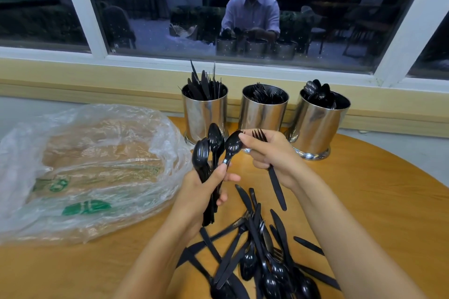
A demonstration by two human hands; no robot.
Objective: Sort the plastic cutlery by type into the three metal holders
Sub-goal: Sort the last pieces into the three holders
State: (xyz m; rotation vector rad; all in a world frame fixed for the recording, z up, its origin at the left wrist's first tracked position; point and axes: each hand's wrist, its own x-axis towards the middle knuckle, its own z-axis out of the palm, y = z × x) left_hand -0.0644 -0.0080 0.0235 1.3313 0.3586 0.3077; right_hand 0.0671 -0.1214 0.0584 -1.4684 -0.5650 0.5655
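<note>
Table [376, 189]: holders [261, 116] of knives [202, 86], forks [264, 94], spoons [318, 94]

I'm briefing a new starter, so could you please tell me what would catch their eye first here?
The hands at centre draw the eye: the left hand grips a bunch of spoons, and the right hand holds a fork. Behind them stand three shiny holders, and a loose pile of black cutlery lies nearest the camera.
</note>
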